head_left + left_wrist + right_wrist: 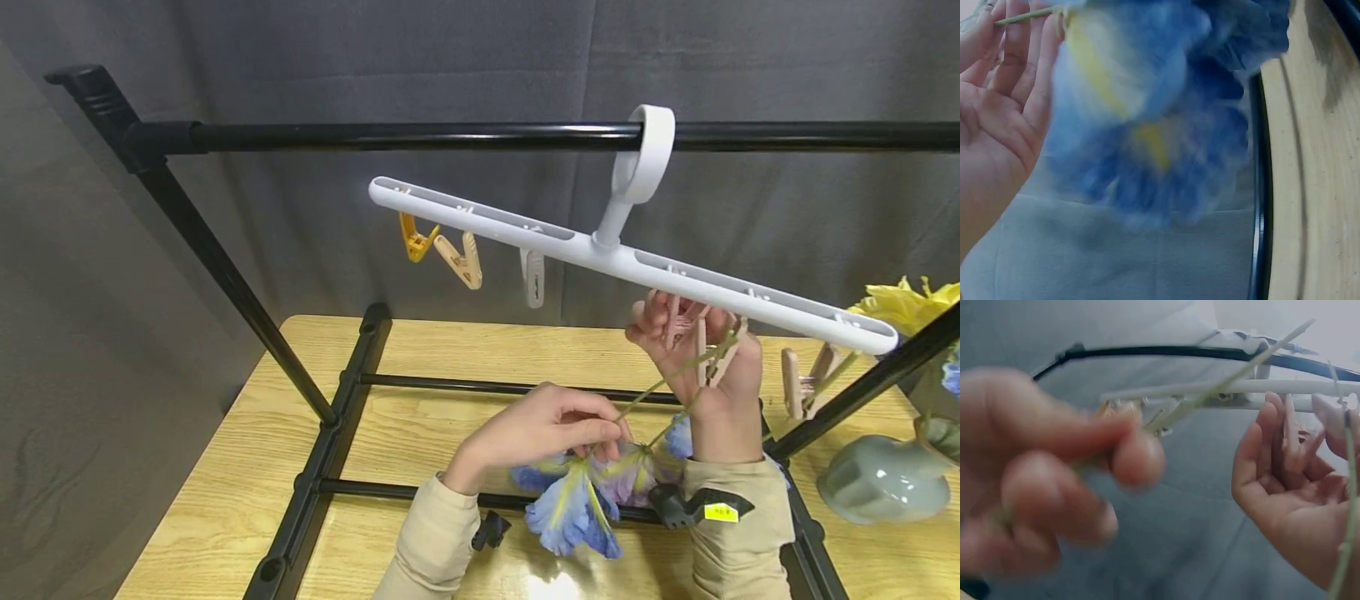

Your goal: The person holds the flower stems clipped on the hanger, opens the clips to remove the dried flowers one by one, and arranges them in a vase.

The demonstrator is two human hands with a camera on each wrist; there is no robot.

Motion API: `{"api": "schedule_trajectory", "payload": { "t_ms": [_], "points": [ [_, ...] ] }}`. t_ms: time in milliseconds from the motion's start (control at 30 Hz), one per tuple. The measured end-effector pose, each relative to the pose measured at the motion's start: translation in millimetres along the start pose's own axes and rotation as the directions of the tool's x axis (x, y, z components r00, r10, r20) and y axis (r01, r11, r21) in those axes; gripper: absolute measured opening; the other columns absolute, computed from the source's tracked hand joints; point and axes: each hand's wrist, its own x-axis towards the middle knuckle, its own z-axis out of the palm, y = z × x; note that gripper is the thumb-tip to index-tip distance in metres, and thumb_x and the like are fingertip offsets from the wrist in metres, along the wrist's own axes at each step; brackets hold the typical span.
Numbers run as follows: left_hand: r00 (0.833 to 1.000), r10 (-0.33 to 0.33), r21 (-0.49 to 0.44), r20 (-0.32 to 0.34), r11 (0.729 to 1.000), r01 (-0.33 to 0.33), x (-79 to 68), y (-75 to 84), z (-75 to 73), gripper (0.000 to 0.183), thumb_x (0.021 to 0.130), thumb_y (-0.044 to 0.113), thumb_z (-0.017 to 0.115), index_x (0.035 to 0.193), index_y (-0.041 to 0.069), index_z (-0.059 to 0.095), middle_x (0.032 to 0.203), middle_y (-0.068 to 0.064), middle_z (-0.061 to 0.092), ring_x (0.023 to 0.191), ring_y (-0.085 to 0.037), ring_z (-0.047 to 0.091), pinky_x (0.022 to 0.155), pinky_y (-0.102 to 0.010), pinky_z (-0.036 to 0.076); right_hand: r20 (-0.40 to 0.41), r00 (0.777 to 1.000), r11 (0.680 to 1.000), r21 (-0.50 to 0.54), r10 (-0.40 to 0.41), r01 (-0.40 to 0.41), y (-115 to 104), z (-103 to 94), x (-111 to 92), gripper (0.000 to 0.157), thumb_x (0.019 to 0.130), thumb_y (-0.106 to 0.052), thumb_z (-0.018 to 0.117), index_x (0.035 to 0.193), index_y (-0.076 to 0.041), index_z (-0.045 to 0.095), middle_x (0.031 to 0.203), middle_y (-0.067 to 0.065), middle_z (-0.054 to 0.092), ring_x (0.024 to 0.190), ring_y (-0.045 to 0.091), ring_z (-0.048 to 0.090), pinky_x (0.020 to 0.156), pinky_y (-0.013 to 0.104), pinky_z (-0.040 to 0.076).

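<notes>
My left hand [551,425] pinches the thin green stem of a blue iris [570,508] whose yellow-streaked bloom hangs head down below the fingers; petals fill much of the left wrist view. In the right wrist view the stem [1235,378] slants up past the hanger bar. My right hand [701,358] is raised under the white clip hanger [630,258] and holds a pink clothespin [675,321] between fingers and thumb. Beside it hangs a pale pink clothespin [717,354]. A pale purple iris [630,475] hangs lower, partly behind the blue one.
The hanger loops over a black rail [390,137] of a rack standing on a wooden table [420,433]. Yellow [417,237], beige [461,260] and white [534,277] clothespins hang left. Right are another clothespin [806,379] gripping a stem, a grey-green vase [885,479] and a yellow flower [903,304].
</notes>
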Motion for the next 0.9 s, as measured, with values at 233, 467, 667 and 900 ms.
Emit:
{"api": "schedule_trajectory", "payload": {
  "t_ms": [233,467,667,900],
  "points": [
    [0.998,0.019,-0.016,-0.062,1.0,-0.02,-8.2,10.2,-5.3,0.019,0.108,0.016,0.059,0.103,0.006,0.073,0.085,0.002,0.072,0.077,-0.021,0.07,0.068,-0.031,0.061,-0.094,0.995,0.944,-0.331,-0.031,-0.002,-13,-0.8,-5,0.03,0.11,-0.011,0.047,0.121,0.011,0.064,0.114,0.029,0.07,0.106,0.038,0.07,0.095,0.045,0.056],
    [0.992,0.04,-0.042,-0.119,0.998,-0.045,-15.5,18.9,-8.0,0.018,0.107,0.017,0.06,0.101,0.006,0.073,0.083,0.001,0.069,0.073,-0.024,0.065,0.066,-0.04,0.06,-0.226,0.973,0.677,-0.723,-0.041,-0.139,-20,5.6,-10,0.044,0.116,-0.017,0.032,0.121,0.002,0.071,0.11,0.018,0.076,0.105,0.031,0.074,0.099,0.038,0.055],
    [0.986,0.058,-0.041,-0.156,0.997,-0.065,-19.6,22.7,-11.9,0.017,0.107,0.016,0.06,0.104,0.006,0.074,0.081,0.0,0.069,0.068,-0.019,0.062,0.062,-0.035,0.054,-0.398,0.91,0.458,-0.834,-0.112,-0.309,-20,17.9,-16,0.044,0.115,-0.03,0.037,0.108,-0.01,0.076,0.104,0.007,0.077,0.099,0.019,0.075,0.09,0.03,0.059],
    [0.976,0.045,-0.017,-0.214,0.999,-0.05,-24.1,23.6,-17.6,0.017,0.107,0.018,0.061,0.103,0.009,0.074,0.079,0.0,0.068,0.069,-0.02,0.064,0.062,-0.035,0.057,-0.405,0.912,0.39,-0.851,-0.062,-0.351,-27,18.3,-32,0.041,0.115,-0.022,0.034,0.116,-0.021,0.075,0.115,-0.008,0.074,0.108,0.004,0.067,0.091,0.018,0.053]
  ]
}}
